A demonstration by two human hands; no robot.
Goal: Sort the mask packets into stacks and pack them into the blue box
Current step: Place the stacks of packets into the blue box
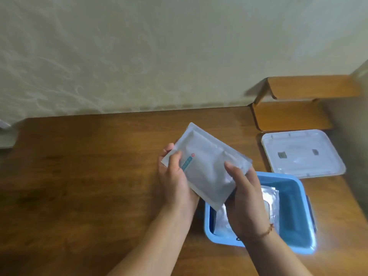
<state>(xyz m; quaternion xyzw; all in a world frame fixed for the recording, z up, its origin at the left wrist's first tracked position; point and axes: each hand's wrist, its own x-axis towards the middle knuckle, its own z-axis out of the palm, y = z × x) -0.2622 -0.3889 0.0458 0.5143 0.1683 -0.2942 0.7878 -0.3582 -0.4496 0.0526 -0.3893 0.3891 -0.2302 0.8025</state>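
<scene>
A pale wall (pixel 159 46) with a faint swirling pattern fills the upper half of the frame, and below it a brown wooden table (pixel 79 186) runs across the lower half. At the right edge, upper middle, a lighter wooden shelf unit (pixel 294 104) stands against the wall in two steps. In the lower right sits the blue box (pixel 292 200), open at the top, with shiny silver packets (pixel 268 198) lying inside it toward its left side; how many lie there cannot be told. Just above the box in the frame, near but apart from it, a white lid (pixel 302 154) lies flat on the table with its inner side up. Near the middle of the frame both hands hold a stack of white mask packets (pixel 207 166), tilted so that one corner points up and left, raised over the table and over the box's upper left corner. The left hand (pixel 175 176) grips the stack's left edge, thumb on top and fingers underneath. The right hand (pixel 245 196) grips the lower right edge, thumb on the face and fingers curled beneath, and hides part of the box. A thin reddish bracelet (pixel 267 231) circles the right wrist
</scene>
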